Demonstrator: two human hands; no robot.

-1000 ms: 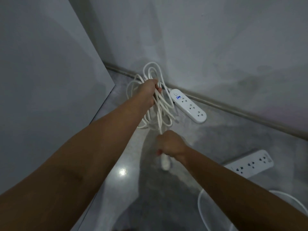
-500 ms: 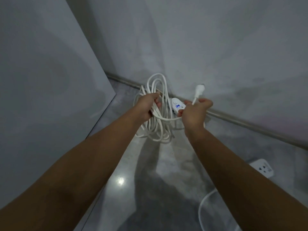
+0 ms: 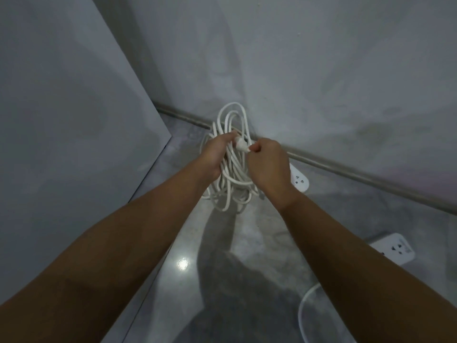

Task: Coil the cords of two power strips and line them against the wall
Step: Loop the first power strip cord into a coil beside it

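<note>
My left hand [image 3: 215,154] grips a bundle of white cord loops [image 3: 232,174] held upright above the floor near the wall. My right hand [image 3: 268,164] pinches the cord's white plug [image 3: 241,145] and holds it against the bundle, close to my left fingers. The first power strip [image 3: 299,180] lies by the skirting, mostly hidden behind my right hand. The second power strip [image 3: 395,248] lies on the floor at the right, partly behind my right forearm, and its loose white cord [image 3: 304,308] curves at the bottom right.
A grey wall [image 3: 321,70] with a skirting strip [image 3: 371,179] runs from the centre to the right. A flat grey panel [image 3: 61,120] stands at the left. The glossy grey floor [image 3: 247,243] shows a light reflection.
My right hand lifted the cord's plug end from low by the floor up to the bundle, then swung the plug left against the loops in my left hand.
</note>
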